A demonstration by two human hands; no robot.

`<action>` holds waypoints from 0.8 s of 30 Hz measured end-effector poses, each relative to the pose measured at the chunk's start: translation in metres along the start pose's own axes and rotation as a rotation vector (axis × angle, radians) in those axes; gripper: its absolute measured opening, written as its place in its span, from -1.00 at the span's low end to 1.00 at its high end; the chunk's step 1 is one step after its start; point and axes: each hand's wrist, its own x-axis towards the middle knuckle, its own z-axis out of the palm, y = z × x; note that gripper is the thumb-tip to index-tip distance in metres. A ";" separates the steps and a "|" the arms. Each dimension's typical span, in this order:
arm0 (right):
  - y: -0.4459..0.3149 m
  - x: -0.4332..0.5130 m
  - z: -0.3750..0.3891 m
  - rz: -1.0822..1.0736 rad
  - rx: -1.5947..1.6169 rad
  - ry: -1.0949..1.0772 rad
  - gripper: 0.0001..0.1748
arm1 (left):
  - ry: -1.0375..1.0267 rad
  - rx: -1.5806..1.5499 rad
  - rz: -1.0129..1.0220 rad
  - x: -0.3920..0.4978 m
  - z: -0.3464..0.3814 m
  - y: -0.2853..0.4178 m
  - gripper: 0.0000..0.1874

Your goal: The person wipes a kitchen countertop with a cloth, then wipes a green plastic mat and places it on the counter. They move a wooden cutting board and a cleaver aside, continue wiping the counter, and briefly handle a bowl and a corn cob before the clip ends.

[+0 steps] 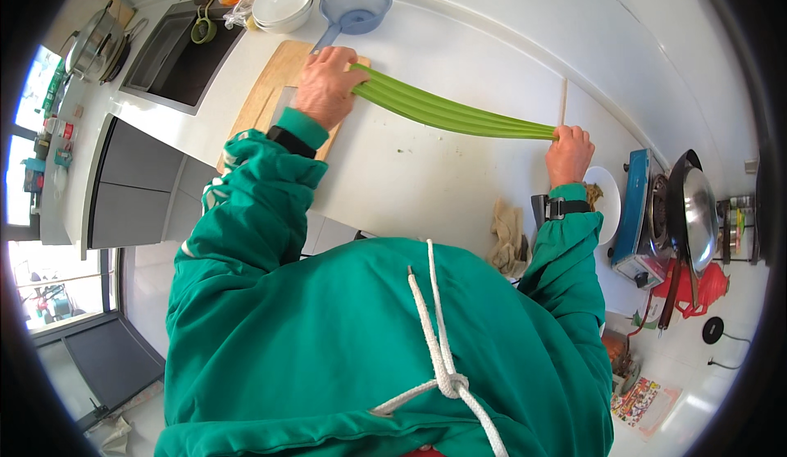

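A long, ridged green strip [449, 109], smooth and slightly sagging, stretches between my two hands above the white countertop [393, 180]; it could be a vegetable stalk or dough, I cannot tell which. My left hand [329, 85] grips its broader end over the wooden cutting board [276, 82]. The narrow end is pinched in the fingers of my right hand [570, 152], near a white plate [605, 205] with brownish food on it. Partly hidden under my left wrist, a flat metallic blade-like thing [283, 103] lies on the board. Small green bits [403, 151] dot the counter.
White bowls [283, 2] and a blue plastic ladle [356, 8] stand behind the board, with the sink [184, 57] at left. A beige cloth [507, 235] lies by the front edge. At right are a portable gas stove [633, 217] and a wok [682, 199].
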 end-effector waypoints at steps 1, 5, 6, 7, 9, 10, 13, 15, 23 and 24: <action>0.004 0.004 0.007 0.023 -0.031 -0.029 -0.87 | -0.011 0.033 0.000 0.005 0.011 -0.001 -0.66; 0.018 0.016 0.034 0.101 -0.130 -0.145 -0.88 | -0.068 0.121 -0.007 0.020 0.049 -0.008 -0.64; 0.021 0.018 0.041 0.106 -0.150 -0.159 -0.88 | -0.096 0.153 -0.019 0.024 0.058 -0.009 -0.64; 0.024 0.019 0.048 0.114 -0.162 -0.194 -0.89 | -0.145 0.178 -0.046 0.026 0.067 -0.010 -0.65; 0.029 0.021 0.063 0.112 -0.185 -0.230 -0.90 | -0.219 0.246 -0.101 0.031 0.083 -0.009 -0.63; 0.031 0.022 0.070 0.100 -0.190 -0.227 -0.90 | -0.269 0.268 -0.144 0.033 0.091 -0.008 -0.62; 0.039 0.025 0.089 0.058 -0.204 -0.240 -0.91 | -0.413 0.327 -0.237 0.044 0.113 -0.004 -0.56; 0.043 0.027 0.099 0.037 -0.218 -0.289 -0.91 | -0.515 0.294 -0.296 0.052 0.124 -0.007 -0.50; 0.046 0.025 0.118 0.111 -0.191 -0.535 -0.84 | -0.614 -0.023 -0.543 0.046 0.162 -0.023 -0.30; 0.045 0.026 0.118 0.122 -0.176 -0.566 -0.83 | -0.567 -0.090 -0.565 0.042 0.164 -0.025 -0.32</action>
